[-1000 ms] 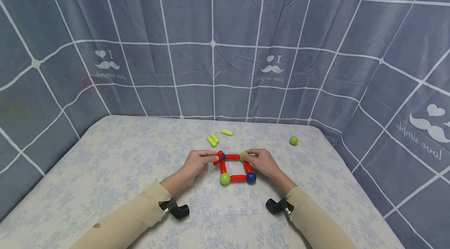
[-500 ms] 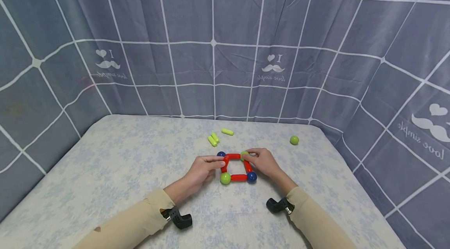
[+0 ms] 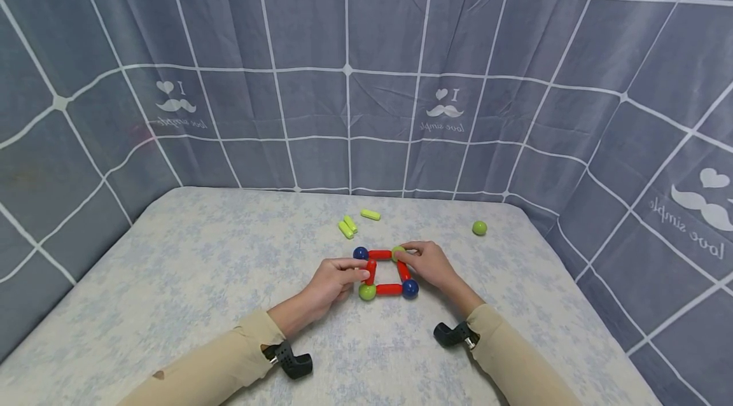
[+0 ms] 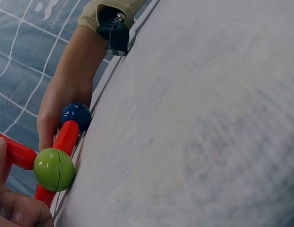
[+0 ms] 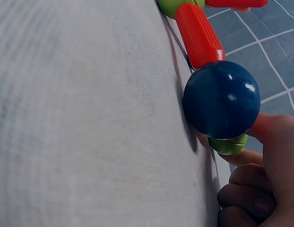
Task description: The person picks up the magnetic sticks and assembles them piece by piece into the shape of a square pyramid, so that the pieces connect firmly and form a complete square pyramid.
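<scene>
In the head view, a square of red rods joined by balls lies on the table. Its corners are a near-left green ball [image 3: 368, 292], a near-right blue ball [image 3: 410, 289], a far-left blue ball [image 3: 361, 254] and a far-right green ball [image 3: 398, 254]. My left hand [image 3: 331, 282] pinches an extra red rod [image 4: 19, 152] between thumb and fingers. In the left wrist view its end meets the near-left green ball [image 4: 54, 170], and it slants up from the table. My right hand [image 3: 428, 264] holds the far-right green ball, partly hidden behind the blue ball [image 5: 221, 100] in the right wrist view.
Several yellow-green rods [image 3: 347, 226] lie beyond the square, one of them [image 3: 369, 215] apart from the others. A loose green ball [image 3: 479, 228] sits at the far right of the table [image 3: 229, 247]. Grey-blue checked curtains [image 3: 309, 107] hang around the table's back and sides.
My left hand has carried the extra red rod from the far-left blue ball toward me, to the near-left green ball. My right hand has stayed on the far-right green ball.
</scene>
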The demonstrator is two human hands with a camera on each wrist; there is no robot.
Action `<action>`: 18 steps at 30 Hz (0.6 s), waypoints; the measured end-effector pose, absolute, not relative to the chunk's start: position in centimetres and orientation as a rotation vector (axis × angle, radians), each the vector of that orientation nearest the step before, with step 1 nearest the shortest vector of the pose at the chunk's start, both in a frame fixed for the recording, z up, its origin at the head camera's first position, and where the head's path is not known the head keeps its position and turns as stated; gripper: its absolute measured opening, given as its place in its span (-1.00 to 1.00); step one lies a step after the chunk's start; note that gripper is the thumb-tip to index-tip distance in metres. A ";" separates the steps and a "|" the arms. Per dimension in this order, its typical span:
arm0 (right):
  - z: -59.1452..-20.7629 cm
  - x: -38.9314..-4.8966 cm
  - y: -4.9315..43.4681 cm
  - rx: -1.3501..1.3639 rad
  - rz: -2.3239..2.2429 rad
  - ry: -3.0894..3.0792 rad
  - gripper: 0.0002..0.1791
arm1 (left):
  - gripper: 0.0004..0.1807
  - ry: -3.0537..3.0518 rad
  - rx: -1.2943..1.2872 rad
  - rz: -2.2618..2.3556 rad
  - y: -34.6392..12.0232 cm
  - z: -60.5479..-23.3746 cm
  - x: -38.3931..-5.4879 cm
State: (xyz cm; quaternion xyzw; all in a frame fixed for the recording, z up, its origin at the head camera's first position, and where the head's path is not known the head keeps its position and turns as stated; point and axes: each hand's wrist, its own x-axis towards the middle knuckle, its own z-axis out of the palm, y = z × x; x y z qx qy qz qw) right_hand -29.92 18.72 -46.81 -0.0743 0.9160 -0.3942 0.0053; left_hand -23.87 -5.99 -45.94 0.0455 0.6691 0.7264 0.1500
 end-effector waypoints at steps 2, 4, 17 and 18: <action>-46.8 -29.9 18.7 -0.237 -1.232 2.870 -0.55 | -0.61 1.918 0.151 2.088 -6.0 -46.0 -23.9; -46.8 -29.9 18.7 -0.243 -1.230 2.871 -0.56 | -0.60 1.914 0.175 2.084 -6.1 -46.0 -23.8; -46.6 -29.8 18.6 -0.247 -1.252 2.832 -0.56 | -0.69 2.394 0.300 1.678 -5.6 -45.7 -23.1; -46.6 -29.8 18.7 -0.247 -1.253 2.824 -0.57 | -0.71 2.421 0.296 1.649 -5.5 -45.7 -23.0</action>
